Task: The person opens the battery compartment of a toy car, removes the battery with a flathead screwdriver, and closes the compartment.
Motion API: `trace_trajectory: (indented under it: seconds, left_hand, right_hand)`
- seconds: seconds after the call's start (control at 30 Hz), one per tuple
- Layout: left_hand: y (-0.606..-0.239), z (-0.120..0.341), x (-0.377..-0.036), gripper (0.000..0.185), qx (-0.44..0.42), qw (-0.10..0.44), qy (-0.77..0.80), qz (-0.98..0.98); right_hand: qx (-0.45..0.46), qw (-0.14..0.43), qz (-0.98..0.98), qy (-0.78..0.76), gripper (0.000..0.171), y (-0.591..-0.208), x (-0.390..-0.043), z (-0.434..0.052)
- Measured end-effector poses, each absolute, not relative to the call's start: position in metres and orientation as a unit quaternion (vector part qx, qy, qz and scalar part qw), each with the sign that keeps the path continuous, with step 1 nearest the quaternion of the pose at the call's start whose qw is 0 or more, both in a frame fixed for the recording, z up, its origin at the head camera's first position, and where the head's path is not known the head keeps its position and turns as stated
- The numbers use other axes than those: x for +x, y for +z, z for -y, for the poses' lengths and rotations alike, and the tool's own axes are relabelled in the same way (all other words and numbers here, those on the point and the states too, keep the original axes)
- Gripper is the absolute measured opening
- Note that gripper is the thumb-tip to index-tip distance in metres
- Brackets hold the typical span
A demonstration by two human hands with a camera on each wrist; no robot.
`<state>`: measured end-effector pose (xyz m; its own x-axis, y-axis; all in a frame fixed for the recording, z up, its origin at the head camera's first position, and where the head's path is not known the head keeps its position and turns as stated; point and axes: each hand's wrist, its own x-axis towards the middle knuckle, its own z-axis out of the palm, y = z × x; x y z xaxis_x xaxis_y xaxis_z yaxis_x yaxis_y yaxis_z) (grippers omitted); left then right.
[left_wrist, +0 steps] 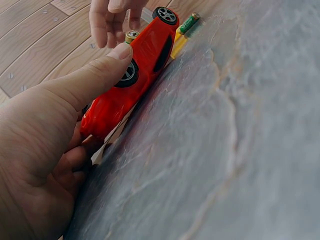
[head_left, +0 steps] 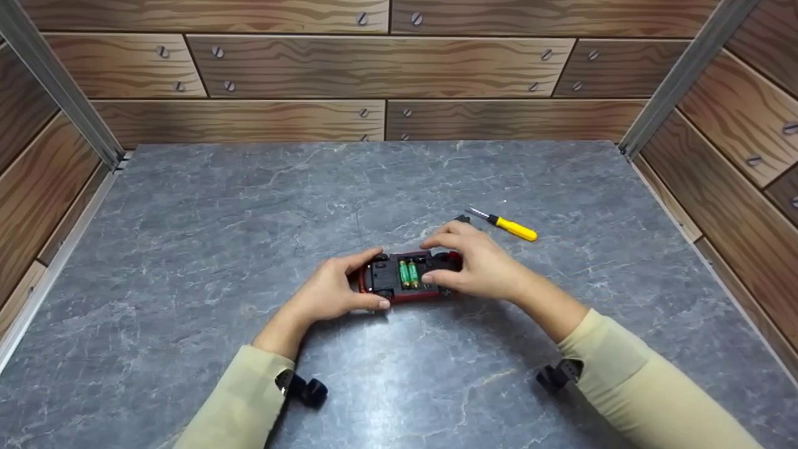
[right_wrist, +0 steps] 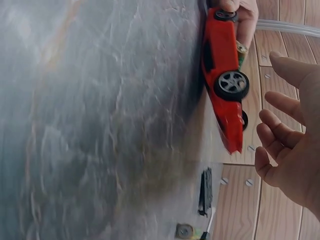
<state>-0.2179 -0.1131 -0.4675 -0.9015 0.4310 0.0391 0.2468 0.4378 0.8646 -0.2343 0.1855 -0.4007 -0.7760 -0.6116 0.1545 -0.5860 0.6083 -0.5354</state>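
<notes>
A red toy car is held upside down on the grey stone-look table, its battery bay uncovered and two green batteries exposed. The loose cells could be jolted out if the car is tipped, and the small black cover lying near the yellow screwdriver could be knocked away. The car's end is gripped by the left hand, thumb on its side; the right hand is spread over the other end, fingers relaxed, contact uncertain.
</notes>
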Motion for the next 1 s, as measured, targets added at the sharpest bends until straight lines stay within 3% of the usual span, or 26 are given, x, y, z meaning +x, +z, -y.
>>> trace_trajectory:
  seconds: [1.0]
  left_hand:
    - [-0.469,0.113,-0.219,0.098,0.206,0.089,0.486,-0.845]
  right_hand:
    - [-0.332,0.068,-0.905,-0.258,0.052,-0.412,-0.236,-0.172]
